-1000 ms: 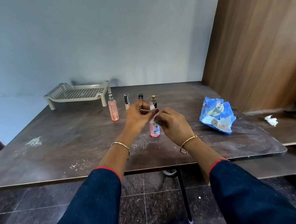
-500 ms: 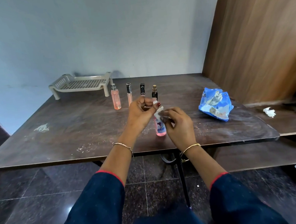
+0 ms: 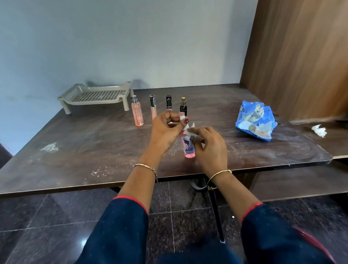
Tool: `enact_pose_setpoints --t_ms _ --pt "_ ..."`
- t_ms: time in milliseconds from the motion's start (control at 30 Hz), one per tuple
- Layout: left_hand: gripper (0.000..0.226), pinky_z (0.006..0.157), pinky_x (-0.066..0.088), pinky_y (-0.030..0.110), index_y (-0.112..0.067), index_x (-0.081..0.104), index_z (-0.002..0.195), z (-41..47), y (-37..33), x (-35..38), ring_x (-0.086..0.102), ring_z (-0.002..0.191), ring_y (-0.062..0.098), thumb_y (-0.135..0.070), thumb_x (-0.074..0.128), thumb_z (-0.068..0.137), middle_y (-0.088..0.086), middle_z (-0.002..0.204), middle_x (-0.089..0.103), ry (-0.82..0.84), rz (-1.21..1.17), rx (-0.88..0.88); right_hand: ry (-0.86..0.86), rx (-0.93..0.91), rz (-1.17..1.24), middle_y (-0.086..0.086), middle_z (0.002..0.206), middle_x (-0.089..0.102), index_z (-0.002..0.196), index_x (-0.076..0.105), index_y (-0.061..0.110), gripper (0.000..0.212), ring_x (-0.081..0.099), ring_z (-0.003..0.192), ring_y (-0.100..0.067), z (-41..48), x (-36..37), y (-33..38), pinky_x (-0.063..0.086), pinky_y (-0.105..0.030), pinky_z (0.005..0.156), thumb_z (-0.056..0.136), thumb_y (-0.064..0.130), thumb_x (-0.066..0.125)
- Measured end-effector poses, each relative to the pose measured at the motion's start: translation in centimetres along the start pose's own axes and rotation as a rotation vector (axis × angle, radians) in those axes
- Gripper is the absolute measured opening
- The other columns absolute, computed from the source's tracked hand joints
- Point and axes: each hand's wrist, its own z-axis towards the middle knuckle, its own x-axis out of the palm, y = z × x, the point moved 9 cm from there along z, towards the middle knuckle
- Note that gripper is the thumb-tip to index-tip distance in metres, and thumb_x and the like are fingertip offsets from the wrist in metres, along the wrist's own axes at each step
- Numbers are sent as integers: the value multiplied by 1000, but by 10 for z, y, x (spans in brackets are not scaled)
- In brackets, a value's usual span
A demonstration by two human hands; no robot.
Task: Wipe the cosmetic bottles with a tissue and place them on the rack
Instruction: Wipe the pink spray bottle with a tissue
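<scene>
A dark table [image 3: 89, 153] is seen, with a beige rack [image 3: 97, 95] set at its far left corner and a blue packet [image 3: 254, 123] laid to the right. Four bottles [image 3: 153, 106] are lined up beside the rack. Nearer the front edge, a pink bottle [image 3: 189, 151] is gripped upright by the curled fingers of the right hand [image 3: 210, 148]. A white tissue [image 3: 186, 129] is pinched at its top by the left hand [image 3: 165, 132].
</scene>
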Motion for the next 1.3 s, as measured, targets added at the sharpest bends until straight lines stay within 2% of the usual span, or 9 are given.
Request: enact_pose_setpoints --t_ms 167,367,500,567,767,900,1000,1067,1300 --pt "29 64 59 25 6 63 106 0 -3 2 64 81 22 0 71 79 15 92 65 7 6 27 32 -225 -115 -8 90 61 95 71 7 18 58 77 -25 -15 6 12 50 -40 59 86 12 55" --pt "27 75 60 36 1 64 103 6 4 -2 66 91 29 -3 73 77 20 100 66 -6 12 3 -4 -94 18 -5 91 64 95 72 8 24 62 79 -21 -8 1 0 54 -37 66 78 -5 62" --pt "26 60 53 17 3 64 102 3 -1 2 63 67 6 -2 73 79 5 81 64 -26 40 47 -4 -286 -160 -9 88 61 93 70 6 17 56 74 -25 0 2 31 44 -30 55 85 11 56" --pt "25 61 54 15 1 65 101 4 0 2 63 71 7 -3 73 78 3 82 63 -32 34 45 42 -350 -265 -11 85 57 95 69 8 16 54 71 -28 -3 8 36 43 -34 48 85 13 57" --pt "25 62 59 24 1 64 103 6 4 1 65 82 22 -2 71 79 16 95 64 -13 -11 24 295 -387 -356 -8 90 56 94 65 12 20 56 77 -28 -31 25 18 48 -35 46 76 6 71" --pt "19 79 58 43 -8 67 96 8 6 1 65 88 28 -4 74 78 5 86 65 -11 17 20 235 -385 -305 -8 85 55 93 67 11 20 54 69 -28 -19 12 14 47 -37 48 76 2 67" --pt "25 74 59 37 1 65 102 5 3 5 64 83 25 -3 73 79 6 84 64 2 6 20 160 -432 -338 -9 83 54 92 66 10 17 52 68 -28 -3 7 27 44 -35 47 80 5 55" --pt "25 71 58 33 2 65 102 4 1 7 63 79 22 -3 73 79 6 84 64 -1 17 29 195 -478 -390 -8 86 54 92 66 11 17 52 72 -26 -2 12 34 43 -34 47 77 3 64" --pt "25 79 57 49 4 64 103 7 4 1 64 87 36 0 71 80 15 90 64 -13 -10 8 440 -574 -497 -6 88 53 89 64 13 18 53 71 -26 -38 27 20 40 -33 40 74 9 72"
